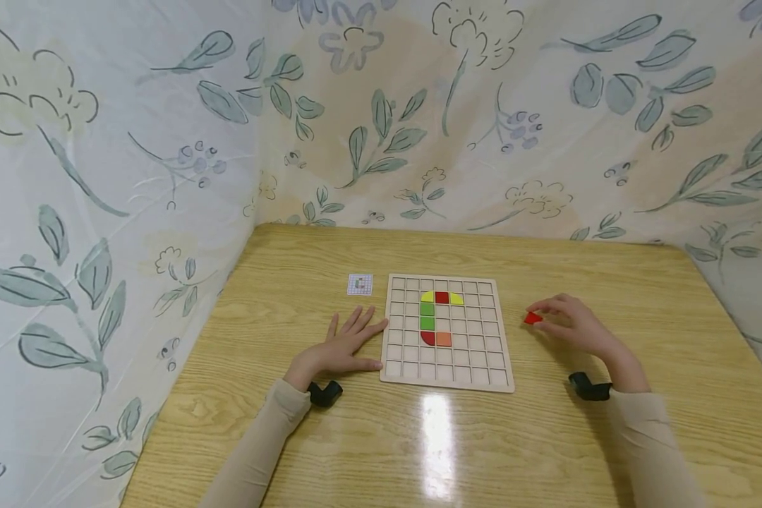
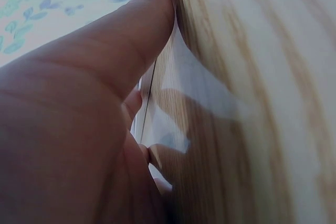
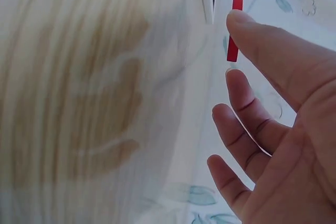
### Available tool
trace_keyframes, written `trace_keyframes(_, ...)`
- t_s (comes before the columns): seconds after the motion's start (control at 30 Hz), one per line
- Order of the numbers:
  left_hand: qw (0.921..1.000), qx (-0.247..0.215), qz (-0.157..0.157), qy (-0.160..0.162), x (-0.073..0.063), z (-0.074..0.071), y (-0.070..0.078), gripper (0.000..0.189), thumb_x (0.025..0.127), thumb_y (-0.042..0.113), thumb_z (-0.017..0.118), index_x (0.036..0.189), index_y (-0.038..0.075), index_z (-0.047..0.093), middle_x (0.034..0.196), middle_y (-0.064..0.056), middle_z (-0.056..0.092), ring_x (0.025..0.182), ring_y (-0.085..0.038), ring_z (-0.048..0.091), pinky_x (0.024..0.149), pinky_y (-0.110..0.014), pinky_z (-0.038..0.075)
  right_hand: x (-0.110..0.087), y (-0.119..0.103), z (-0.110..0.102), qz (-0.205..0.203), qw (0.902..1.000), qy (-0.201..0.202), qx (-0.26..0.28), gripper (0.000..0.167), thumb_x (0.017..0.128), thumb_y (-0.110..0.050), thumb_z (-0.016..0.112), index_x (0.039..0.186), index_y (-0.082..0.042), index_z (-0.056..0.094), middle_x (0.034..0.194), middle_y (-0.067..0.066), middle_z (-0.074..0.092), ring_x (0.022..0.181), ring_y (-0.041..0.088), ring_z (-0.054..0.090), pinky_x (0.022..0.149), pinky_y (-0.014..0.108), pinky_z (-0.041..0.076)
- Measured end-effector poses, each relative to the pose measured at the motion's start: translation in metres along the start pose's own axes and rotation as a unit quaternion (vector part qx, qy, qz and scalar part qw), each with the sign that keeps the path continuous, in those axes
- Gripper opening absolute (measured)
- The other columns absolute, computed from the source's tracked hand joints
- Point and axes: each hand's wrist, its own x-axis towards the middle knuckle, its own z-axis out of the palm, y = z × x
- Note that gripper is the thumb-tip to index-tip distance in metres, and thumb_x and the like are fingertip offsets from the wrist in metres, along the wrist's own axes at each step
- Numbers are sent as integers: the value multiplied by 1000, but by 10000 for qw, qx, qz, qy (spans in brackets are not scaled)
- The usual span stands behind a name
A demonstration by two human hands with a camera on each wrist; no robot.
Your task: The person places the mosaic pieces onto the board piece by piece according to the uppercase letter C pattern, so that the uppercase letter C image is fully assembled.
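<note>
My right hand holds a small red tile between thumb and fingertip, off the right side of the wooden grid board. In the right wrist view that tile appears edge-on as a thin strip at the thumb tip, the other fingers spread loosely. Palm down on the table, my left hand has its fingers spread, with thumb and index tips against the board's left edge. On the board a C-like row of tiles includes yellow rounded ones, green squares, dark red ones and an orange square.
A small printed card with a grid pattern lies left of the board's top corner. The wooden table meets floral cloth at its back and left side. Dark straps or mounts sit at both wrists.
</note>
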Motion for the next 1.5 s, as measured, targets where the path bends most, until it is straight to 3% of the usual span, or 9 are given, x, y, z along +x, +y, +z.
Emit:
trace_keyframes(0.47,10000,-9,-71,-6,1,2,-3,81,87,57,53,150,33,8,156,-1,-11,141,-21,-19,105,-55,-22,16,-23,18,-535,9985,32,-91,27,80,-6,71,106,-7,67,94,8,59,87,23,52,72,37,41)
trace_keyframes(0.87,10000,-3,-54,48,0,3,-3,82,86,57,53,150,32,9,156,-2,-10,141,-23,-18,105,-56,-20,29,-44,28,-238,9986,-411,220,28,81,-9,72,108,-11,68,100,6,58,92,25,50,76,39,39)
trace_keyframes(1.5,10000,-23,11,32,1,1,-1,81,87,56,53,150,31,9,156,-3,-10,141,-24,-17,104,-57,-21,46,-66,48,-584,9963,-581,228,23,82,-9,70,105,-11,69,97,8,58,86,25,49,71,31,34)
